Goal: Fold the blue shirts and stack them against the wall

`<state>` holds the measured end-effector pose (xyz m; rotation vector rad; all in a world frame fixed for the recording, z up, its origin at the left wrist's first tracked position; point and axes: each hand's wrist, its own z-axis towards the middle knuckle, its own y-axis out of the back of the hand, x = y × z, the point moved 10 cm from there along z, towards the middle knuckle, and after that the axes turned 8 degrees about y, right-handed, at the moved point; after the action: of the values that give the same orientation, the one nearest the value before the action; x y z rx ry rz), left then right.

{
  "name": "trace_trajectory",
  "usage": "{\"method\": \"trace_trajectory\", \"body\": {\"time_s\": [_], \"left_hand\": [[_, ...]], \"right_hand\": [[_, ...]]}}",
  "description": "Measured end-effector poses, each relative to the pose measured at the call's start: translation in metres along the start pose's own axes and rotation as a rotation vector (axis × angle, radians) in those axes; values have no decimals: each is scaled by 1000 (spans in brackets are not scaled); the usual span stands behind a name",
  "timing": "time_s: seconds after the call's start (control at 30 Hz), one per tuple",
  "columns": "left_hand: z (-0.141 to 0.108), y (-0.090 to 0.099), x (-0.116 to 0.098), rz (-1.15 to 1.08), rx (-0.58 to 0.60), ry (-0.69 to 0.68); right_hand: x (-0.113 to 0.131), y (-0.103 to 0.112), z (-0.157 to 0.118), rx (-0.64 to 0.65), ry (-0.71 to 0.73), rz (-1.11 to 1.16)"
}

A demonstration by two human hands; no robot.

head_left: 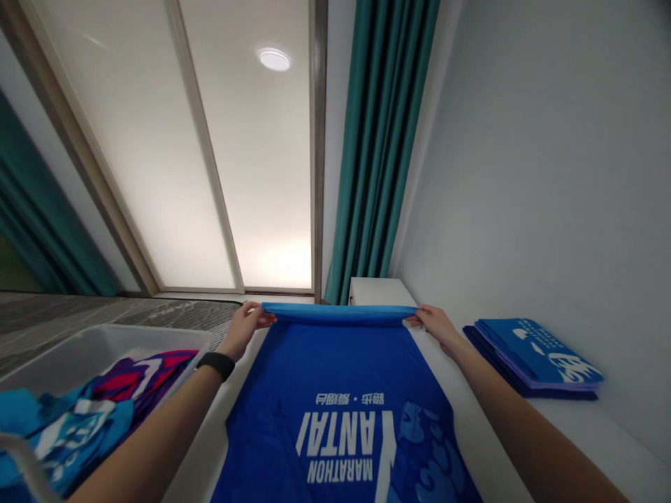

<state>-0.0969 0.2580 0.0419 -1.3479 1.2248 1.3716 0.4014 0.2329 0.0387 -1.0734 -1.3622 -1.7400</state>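
A blue shirt [335, 370] with white printing, upside down in view, stretches across a white surface [482, 433]. Its far edge is turned over into a lighter blue band. My left hand [248, 327], with a black band on the wrist, pinches the left end of that edge. At the right end, the fingers of my right hand [433, 324] are closed on the same edge. The shirt's near part runs out of the bottom of the view.
A clear plastic bin [141, 334] with crumpled clothes [89, 419] stands at the left. Folded clothes [539, 356] lie stacked at the right by the wall. Beyond the shirt are a white cabinet [380, 290] and a green curtain [380, 154].
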Motion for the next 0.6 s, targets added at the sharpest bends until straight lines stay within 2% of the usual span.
{"method": "trace_trajectory", "body": {"time_s": [0.13,0.3,0.47,0.6], "left_hand": [[-22,8,17,111,-19,-12],[-41,5,21,483,-58,-90],[-43,-6,20,657,-22,-198],[-39,-5,23,728,-59,-238]], "right_hand": [[-14,0,-26,16,48,-41],[-34,-7,-44,7,134,-228],[-43,-13,-47,-52,188,-332],[-44,-18,-49,-68,260,-485]]}}
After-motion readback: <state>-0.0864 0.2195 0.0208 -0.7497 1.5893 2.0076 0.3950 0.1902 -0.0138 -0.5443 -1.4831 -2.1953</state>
